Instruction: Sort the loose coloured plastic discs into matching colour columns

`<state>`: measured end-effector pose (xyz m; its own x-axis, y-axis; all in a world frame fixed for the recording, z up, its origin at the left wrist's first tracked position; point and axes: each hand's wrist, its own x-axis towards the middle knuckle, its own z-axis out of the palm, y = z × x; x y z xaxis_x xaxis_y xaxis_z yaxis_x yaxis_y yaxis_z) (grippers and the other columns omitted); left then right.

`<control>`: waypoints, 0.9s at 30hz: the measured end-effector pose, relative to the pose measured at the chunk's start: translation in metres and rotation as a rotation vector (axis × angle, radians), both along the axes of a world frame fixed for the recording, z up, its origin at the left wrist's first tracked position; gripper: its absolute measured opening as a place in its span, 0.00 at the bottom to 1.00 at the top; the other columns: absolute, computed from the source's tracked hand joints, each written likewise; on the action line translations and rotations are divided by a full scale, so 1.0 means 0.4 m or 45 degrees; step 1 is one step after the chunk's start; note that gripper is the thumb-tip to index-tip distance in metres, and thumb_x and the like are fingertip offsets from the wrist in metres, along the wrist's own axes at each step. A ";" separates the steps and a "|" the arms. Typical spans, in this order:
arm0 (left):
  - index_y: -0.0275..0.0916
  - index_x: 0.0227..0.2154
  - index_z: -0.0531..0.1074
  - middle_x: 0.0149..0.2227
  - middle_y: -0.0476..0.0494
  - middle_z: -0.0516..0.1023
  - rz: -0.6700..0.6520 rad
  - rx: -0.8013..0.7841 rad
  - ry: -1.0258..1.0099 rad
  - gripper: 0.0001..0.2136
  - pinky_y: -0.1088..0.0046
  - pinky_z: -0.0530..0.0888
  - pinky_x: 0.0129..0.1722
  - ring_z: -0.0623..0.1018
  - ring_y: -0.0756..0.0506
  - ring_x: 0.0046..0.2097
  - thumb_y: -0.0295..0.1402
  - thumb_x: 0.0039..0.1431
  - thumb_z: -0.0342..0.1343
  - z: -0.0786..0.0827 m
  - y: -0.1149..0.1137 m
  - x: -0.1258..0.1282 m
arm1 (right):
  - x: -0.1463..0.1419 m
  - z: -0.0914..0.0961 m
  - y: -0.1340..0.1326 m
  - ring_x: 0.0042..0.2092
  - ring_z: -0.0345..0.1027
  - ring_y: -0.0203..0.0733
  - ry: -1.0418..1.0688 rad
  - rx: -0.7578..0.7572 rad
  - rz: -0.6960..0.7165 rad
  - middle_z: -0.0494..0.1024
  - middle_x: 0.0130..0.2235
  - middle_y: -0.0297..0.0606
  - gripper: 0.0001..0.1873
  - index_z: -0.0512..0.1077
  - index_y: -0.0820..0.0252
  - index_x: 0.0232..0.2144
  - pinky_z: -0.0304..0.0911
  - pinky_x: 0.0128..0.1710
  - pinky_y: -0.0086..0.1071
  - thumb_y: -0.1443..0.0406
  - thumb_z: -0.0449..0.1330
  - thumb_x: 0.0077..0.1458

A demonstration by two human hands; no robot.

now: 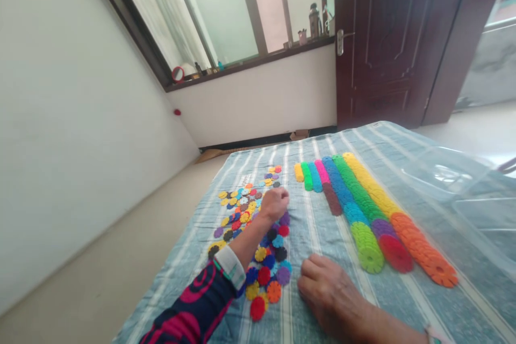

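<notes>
My left hand point(275, 203) reaches over a loose pile of mixed-colour plastic snowflake discs point(264, 275). Its fingers are curled together at the pile's right side, and whatever they may hold is hidden. Closer to me, my right hand point(330, 290) rests on the striped bedsheet point(300, 220) with its fingers bent inward; their inside does not show. To the right, overlapping discs lie in rows sorted by colour. The longest has yellow discs point(368, 183) leading to orange discs point(423, 250). Beside it are a green row point(357, 191) and a blue row point(341, 188); shorter rows stand left of these.
A clear plastic box point(447, 174) sits on the bed's right side, with a clear lid-like piece point(487, 226) nearer me. Beyond the bed are a windowsill point(250, 62) holding a thermos point(314, 20), and a dark red door point(395, 37). A white wall point(72, 118) rises at left.
</notes>
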<state>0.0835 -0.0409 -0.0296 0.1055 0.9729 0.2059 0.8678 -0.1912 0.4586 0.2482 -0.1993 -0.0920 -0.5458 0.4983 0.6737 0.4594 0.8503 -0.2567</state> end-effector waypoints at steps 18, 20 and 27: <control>0.40 0.10 0.69 0.13 0.51 0.65 0.601 -0.213 -0.003 0.11 0.73 0.57 0.25 0.71 0.46 0.24 0.34 0.36 0.66 0.033 0.086 -0.226 | -0.002 0.001 0.003 0.30 0.56 0.39 -0.089 -0.029 -0.011 0.69 0.27 0.35 0.11 0.64 0.59 0.22 0.47 0.28 0.34 0.75 0.56 0.53; 0.40 0.11 0.69 0.12 0.51 0.65 0.608 -0.195 -0.078 0.11 0.73 0.57 0.24 0.70 0.47 0.24 0.33 0.36 0.65 0.030 0.085 -0.231 | -0.002 0.005 0.004 0.30 0.56 0.39 -0.102 -0.030 -0.008 0.69 0.27 0.35 0.11 0.64 0.59 0.22 0.48 0.28 0.34 0.74 0.56 0.53; 0.38 0.17 0.71 0.16 0.52 0.68 0.524 -0.147 -0.393 0.08 0.75 0.63 0.25 0.67 0.51 0.22 0.36 0.40 0.62 0.053 0.051 -0.195 | 0.000 0.024 0.005 0.30 0.54 0.39 -0.156 -0.051 -0.027 0.68 0.27 0.35 0.09 0.66 0.59 0.22 0.47 0.28 0.35 0.74 0.57 0.51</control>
<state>0.0054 -0.0206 -0.0085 -0.3390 0.9391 0.0563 0.6815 0.2039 0.7029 0.2483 -0.1972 -0.0825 -0.6119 0.5354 0.5823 0.5069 0.8305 -0.2310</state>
